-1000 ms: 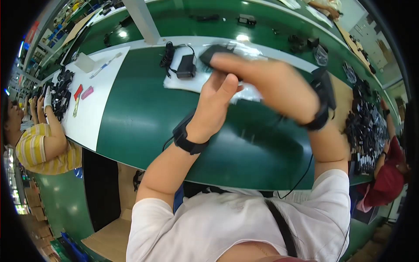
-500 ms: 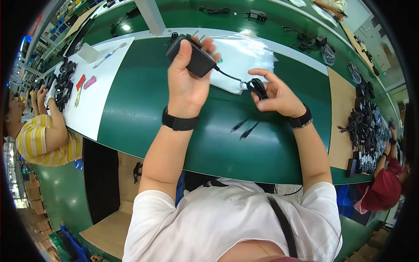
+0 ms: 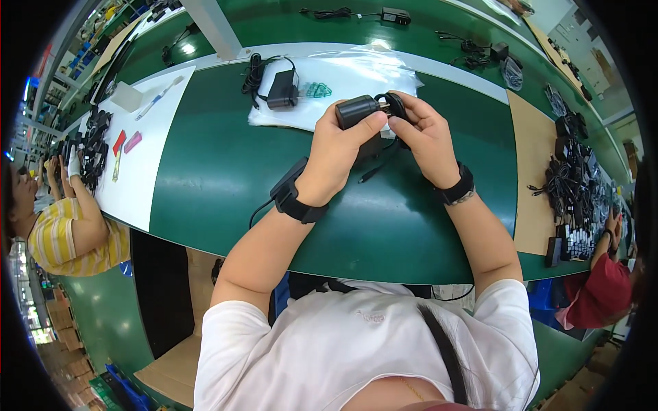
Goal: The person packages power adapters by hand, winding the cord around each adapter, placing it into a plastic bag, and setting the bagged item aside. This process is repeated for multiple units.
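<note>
Over the green bench, my left hand [image 3: 332,154] is closed around a black power adapter [image 3: 355,111], its metal prongs turned toward my right hand. My right hand [image 3: 430,140] pinches the adapter's coiled black cable [image 3: 393,104] close against those prongs. Below the hands hangs a cable end with a black plug [image 3: 370,173]. Just beyond my left hand, a second black adapter [image 3: 282,90] with a bundled cord lies on a stack of clear plastic bags [image 3: 274,118]. My fingers hide part of the held cable.
A white sheet [image 3: 147,175] at left carries a red and a pink piece, a brush and black cables. Many adapters and cables pile on brown cardboard [image 3: 531,226] at right. Co-workers sit at both sides. A metal post [image 3: 214,31] rises at the back.
The adapter has come down and right, its prongs turning toward the coil. Both hands have drawn together. The second adapter on the bags has come into fuller view.
</note>
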Demonstrator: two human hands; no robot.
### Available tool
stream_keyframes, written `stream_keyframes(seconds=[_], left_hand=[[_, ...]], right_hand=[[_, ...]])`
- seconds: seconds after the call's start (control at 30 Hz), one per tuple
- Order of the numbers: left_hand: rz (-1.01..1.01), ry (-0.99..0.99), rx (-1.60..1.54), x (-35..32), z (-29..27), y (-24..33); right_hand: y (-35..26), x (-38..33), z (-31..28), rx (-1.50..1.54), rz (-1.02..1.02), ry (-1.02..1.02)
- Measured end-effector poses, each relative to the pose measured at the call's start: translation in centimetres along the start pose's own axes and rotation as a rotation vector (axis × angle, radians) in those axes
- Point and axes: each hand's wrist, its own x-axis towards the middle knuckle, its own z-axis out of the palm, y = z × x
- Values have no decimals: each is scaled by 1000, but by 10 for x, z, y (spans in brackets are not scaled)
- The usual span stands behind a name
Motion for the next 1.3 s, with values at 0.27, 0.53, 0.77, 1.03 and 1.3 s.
stream_keyframes(seconds=[0.27, 0.53, 0.77, 1.03, 1.3], left_hand=[[47, 37, -4, -4, 4, -1], [58, -9, 115, -1, -2, -7], [49, -78, 222, -1, -3, -3], [222, -18, 264, -8, 4, 4], [642, 132, 276, -13, -1, 27]], right_hand=[[1, -8, 0, -205, -97, -69], [8, -16, 8, -520, -224, -41], [5, -21, 8, -637, -422, -31], [1, -22, 14, -466, -406, -201], [-1, -24, 8, 128, 125, -14]])
